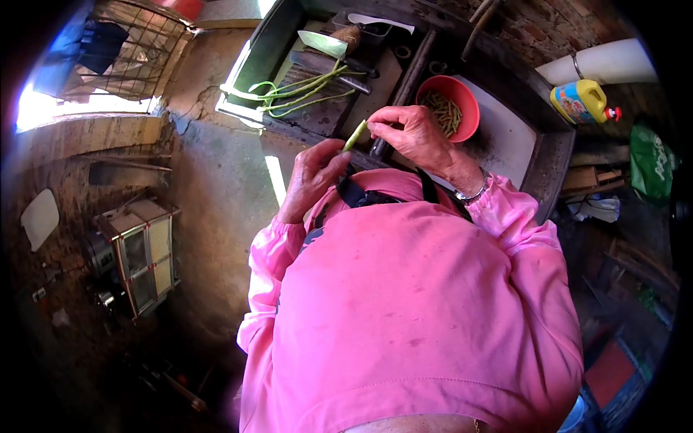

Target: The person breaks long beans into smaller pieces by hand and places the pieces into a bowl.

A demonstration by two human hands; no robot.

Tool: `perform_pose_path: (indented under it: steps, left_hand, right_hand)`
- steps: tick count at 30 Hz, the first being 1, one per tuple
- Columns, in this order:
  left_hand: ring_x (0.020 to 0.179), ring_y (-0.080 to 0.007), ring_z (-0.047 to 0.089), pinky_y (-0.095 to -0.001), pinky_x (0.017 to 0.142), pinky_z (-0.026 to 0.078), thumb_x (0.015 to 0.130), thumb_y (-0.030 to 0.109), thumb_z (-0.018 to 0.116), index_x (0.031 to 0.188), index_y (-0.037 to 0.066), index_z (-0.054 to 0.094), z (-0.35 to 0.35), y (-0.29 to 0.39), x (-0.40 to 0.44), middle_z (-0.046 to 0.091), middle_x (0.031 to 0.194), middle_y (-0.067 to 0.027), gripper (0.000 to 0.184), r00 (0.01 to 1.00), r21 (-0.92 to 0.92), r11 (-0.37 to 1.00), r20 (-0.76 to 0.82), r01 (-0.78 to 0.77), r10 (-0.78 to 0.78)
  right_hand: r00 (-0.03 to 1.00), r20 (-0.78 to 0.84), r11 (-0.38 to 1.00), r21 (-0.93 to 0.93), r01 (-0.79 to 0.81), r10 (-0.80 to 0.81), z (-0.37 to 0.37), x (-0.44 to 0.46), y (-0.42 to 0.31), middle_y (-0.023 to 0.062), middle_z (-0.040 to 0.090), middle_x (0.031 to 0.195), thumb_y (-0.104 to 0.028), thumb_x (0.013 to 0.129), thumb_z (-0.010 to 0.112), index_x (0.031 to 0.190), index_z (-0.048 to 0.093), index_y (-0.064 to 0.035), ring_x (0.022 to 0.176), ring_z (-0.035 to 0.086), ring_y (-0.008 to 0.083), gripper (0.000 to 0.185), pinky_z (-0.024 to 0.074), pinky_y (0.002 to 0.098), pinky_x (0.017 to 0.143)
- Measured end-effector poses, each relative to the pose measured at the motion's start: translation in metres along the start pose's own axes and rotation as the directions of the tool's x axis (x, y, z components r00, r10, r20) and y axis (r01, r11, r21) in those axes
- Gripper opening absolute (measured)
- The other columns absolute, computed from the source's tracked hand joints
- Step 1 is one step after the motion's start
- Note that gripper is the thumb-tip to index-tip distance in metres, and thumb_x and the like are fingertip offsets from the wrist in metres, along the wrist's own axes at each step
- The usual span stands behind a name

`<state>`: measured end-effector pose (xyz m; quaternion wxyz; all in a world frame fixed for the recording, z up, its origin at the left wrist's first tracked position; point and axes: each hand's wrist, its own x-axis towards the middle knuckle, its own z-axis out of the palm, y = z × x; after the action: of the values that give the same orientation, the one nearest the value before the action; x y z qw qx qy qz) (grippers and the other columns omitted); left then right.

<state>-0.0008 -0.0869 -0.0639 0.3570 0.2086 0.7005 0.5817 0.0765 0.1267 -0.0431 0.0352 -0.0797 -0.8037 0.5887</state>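
Observation:
A piece of green long bean (pixel 354 136) slants upward between my two hands. My left hand (pixel 315 172) is closed around its lower end. My right hand (pixel 417 138), with a watch on the wrist, pinches at the bean's upper tip. To the right of that hand, a red bowl (pixel 473 108) contains many short bean pieces (pixel 442 112). Several whole long beans (pixel 307 90) lie in a loose bunch on the counter beyond my left hand, with their looped ends over the left edge.
A broad-bladed knife (pixel 323 44) and a brown scrubber (pixel 349 36) lie at the back of the counter, near a plastic container (pixel 361 22). A yellow bottle (pixel 580 102) stands at the right. On the left is a small glass-doored cabinet (pixel 144 252).

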Motion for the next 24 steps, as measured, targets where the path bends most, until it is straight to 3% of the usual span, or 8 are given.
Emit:
perform_pose_path:
  steps: [2,8,11,14,17,20,21,24]
  left_hand:
    - [0.061,-0.0046,0.052,-0.0205,0.055,0.042,0.093,0.015,0.062,0.104,-0.003,0.063,0.006,0.009,0.005,0.059,0.069,0.0003,0.021,1.000,-0.043,0.999,-0.008,-0.022,0.021]
    - [0.058,-0.0047,0.054,-0.0202,0.052,0.042,0.094,0.016,0.061,0.094,-0.001,0.065,0.013,0.017,0.019,0.059,0.066,0.0010,0.017,0.995,-0.168,0.982,-0.066,-0.081,0.071]
    - [0.060,-0.0068,0.057,-0.0216,0.054,0.045,0.095,0.016,0.060,0.096,-0.002,0.064,0.017,0.012,0.022,0.063,0.069,-0.0031,0.018,0.982,-0.100,0.985,-0.139,-0.144,0.129]
    - [0.060,-0.0076,0.057,-0.0217,0.054,0.045,0.094,0.015,0.061,0.095,-0.001,0.064,0.020,0.012,0.022,0.064,0.070,-0.0033,0.017,0.963,0.017,0.988,-0.222,-0.151,0.151]
    - [0.061,-0.0091,0.058,-0.0224,0.056,0.047,0.094,0.013,0.060,0.097,-0.001,0.065,0.014,0.015,0.030,0.064,0.072,-0.0043,0.015,0.924,0.054,0.972,-0.305,-0.227,0.232]
    - [0.062,-0.0080,0.056,-0.0220,0.055,0.045,0.093,0.015,0.062,0.093,-0.001,0.065,0.000,0.032,0.042,0.062,0.069,-0.0024,0.016,0.857,-0.080,0.925,-0.413,-0.372,0.309]
    - [0.062,-0.0098,0.058,-0.0234,0.056,0.046,0.094,0.016,0.061,0.094,-0.001,0.065,-0.007,0.043,0.043,0.063,0.070,-0.0045,0.017,0.851,-0.144,0.911,-0.438,-0.386,0.291]
    - [0.066,-0.0164,0.064,-0.0296,0.063,0.054,0.097,0.019,0.055,0.097,-0.001,0.064,-0.040,0.067,0.046,0.067,0.077,-0.0102,0.023,0.872,-0.255,0.903,-0.443,-0.346,0.209]
  right_hand:
    - [1.000,0.018,0.995,0.101,-0.014,0.012,0.008,0.000,-0.002,0.0061,0.071,0.083,-0.012,0.089,0.063,0.096,0.069,0.0014,0.079,0.065,0.0095,0.016,0.0512,0.0245,0.071]
    - [0.999,-0.008,0.984,0.177,-0.032,0.034,0.019,0.002,-0.008,0.0061,0.069,0.079,-0.011,0.089,0.062,0.094,0.069,0.0008,0.076,0.064,0.0089,0.015,0.0510,0.0242,0.068]
    - [0.998,-0.007,0.971,0.232,-0.052,0.055,0.027,0.006,0.005,0.0019,0.068,0.080,-0.011,0.092,0.061,0.095,0.068,-0.0003,0.077,0.063,0.0063,0.014,0.0511,0.0215,0.070]
    - [0.997,-0.064,0.957,0.290,-0.013,0.033,0.034,0.008,0.009,0.0064,0.068,0.072,-0.012,0.087,0.063,0.092,0.069,-0.0003,0.068,0.065,0.0107,0.014,0.0503,0.0268,0.062]
    - [1.000,-0.017,0.991,0.134,0.022,-0.020,0.036,-0.001,0.001,0.0093,0.066,0.069,-0.013,0.085,0.063,0.090,0.070,-0.0011,0.066,0.065,0.0135,0.014,0.0500,0.0290,0.060]
    - [0.997,0.036,0.997,0.041,0.060,-0.061,0.041,-0.006,0.018,0.0120,0.065,0.069,-0.014,0.083,0.063,0.090,0.070,-0.0024,0.064,0.066,0.0166,0.015,0.0499,0.0308,0.060]
    - [0.996,0.086,0.996,0.088,0.030,-0.037,0.042,-0.006,0.035,0.0118,0.065,0.068,-0.015,0.084,0.063,0.086,0.070,-0.0032,0.063,0.066,0.0228,0.014,0.0487,0.0346,0.057]
    - [0.955,0.295,0.928,-0.350,0.130,-0.022,0.022,-0.007,0.069,0.0104,0.062,0.069,-0.014,0.089,0.059,0.086,0.066,-0.0014,0.058,0.059,0.0213,0.015,0.0478,0.0313,0.057]
